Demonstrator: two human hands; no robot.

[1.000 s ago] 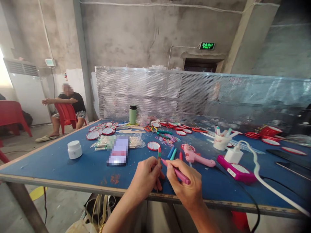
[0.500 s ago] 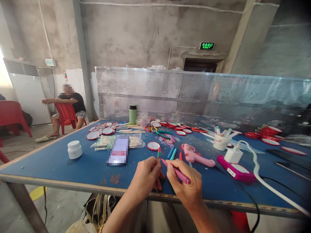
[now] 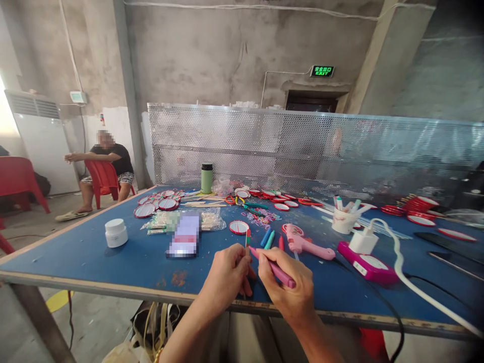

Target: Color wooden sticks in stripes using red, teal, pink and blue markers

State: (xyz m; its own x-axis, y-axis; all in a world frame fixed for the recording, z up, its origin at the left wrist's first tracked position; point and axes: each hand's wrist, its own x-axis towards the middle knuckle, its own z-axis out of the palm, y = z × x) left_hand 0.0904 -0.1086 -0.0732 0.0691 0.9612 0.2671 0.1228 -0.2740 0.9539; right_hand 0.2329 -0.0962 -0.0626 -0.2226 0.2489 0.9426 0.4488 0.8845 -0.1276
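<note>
My left hand (image 3: pixel 229 272) is closed on a flat wooden stick (image 3: pixel 248 238) that stands upright, its upper end coloured red and green. Between the fingers of my right hand (image 3: pixel 289 285) is a pink marker (image 3: pixel 278 272), whose tip meets the stick or sits right beside it. Just beyond the hands lie a blue marker (image 3: pixel 266 236), a teal marker (image 3: pixel 269 240) and a red marker (image 3: pixel 281 243). A round white disc with a red rim (image 3: pixel 239 227) rests behind the stick.
A pink glue gun (image 3: pixel 308 245) lies to the right, near a magenta power strip (image 3: pixel 366 262) with a white charger (image 3: pixel 363 243). A cup of markers (image 3: pixel 344 221) stands behind. Leftward are a phone (image 3: pixel 184 234), a white jar (image 3: pixel 116 233) and a green bottle (image 3: pixel 206 178). A person (image 3: pixel 109 156) sits beyond.
My right hand has shifted very slightly left with the pink marker, bringing its tip closer to the stick. My left hand is almost still.
</note>
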